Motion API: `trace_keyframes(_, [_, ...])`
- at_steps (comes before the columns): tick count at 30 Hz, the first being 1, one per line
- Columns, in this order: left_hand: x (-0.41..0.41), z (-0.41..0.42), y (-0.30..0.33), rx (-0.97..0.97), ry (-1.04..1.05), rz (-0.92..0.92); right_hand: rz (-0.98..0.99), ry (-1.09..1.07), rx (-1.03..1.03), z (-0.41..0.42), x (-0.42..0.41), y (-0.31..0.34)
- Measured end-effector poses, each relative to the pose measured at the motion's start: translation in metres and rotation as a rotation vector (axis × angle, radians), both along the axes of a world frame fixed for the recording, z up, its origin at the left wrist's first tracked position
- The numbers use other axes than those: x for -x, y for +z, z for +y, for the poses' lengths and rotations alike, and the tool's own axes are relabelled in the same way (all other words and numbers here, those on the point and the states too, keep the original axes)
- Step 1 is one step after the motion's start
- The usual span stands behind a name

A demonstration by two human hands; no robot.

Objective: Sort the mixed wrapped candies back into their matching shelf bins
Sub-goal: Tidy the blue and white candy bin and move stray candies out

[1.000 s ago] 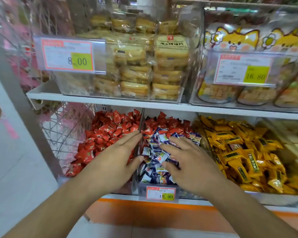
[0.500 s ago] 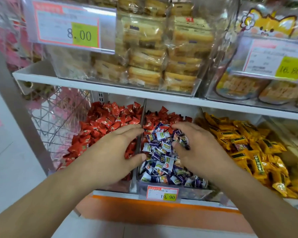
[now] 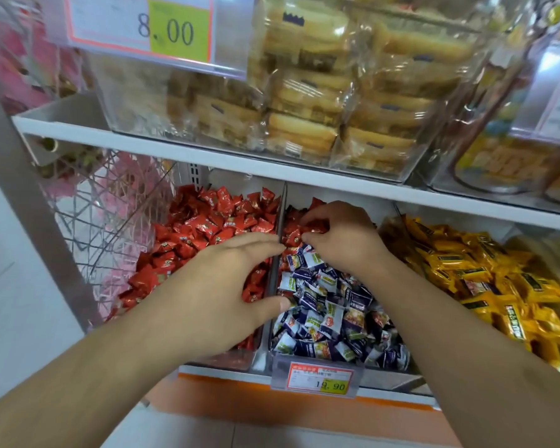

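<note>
Red candies (image 3: 307, 229) under curled right-hand fingers (image 3: 317, 218); left-hand fingers (image 3: 259, 245) straight, together

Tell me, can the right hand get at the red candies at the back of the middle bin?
Probably yes. The right hand is already over the red candies behind the blue-and-white candies, fingers curled onto them. Nothing lies between; the upper shelf leaves room above.
</note>
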State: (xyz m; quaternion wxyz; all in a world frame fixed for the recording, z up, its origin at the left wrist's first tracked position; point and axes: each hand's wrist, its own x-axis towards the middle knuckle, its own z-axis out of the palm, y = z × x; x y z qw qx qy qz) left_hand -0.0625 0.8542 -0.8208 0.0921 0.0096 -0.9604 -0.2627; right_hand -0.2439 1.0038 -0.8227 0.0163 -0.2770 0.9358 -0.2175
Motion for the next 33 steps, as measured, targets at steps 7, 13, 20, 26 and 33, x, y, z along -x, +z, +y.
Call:
trace_keyframes(7, [-0.002,0.002,0.005,0.025,-0.010,-0.035,0.064,-0.084,0.235,0.027,-0.008,0.009])
trace_keyframes(13, [-0.001,0.006,0.011,-0.047,0.063,-0.006,-0.042,-0.116,0.510,0.054,-0.027,0.024])
trace_keyframes(20, [0.009,0.011,0.022,-0.548,0.132,0.088,-0.288,0.126,0.643,0.044,-0.083,0.043])
trace_keyframes(26, [-0.001,-0.002,0.028,-0.795,0.155,0.096,-0.382,0.158,0.643,0.027,-0.092,0.040])
trace_keyframes(33, [-0.015,-0.046,0.025,-0.554,0.378,0.125,-0.434,0.146,0.738,0.005,-0.098,0.040])
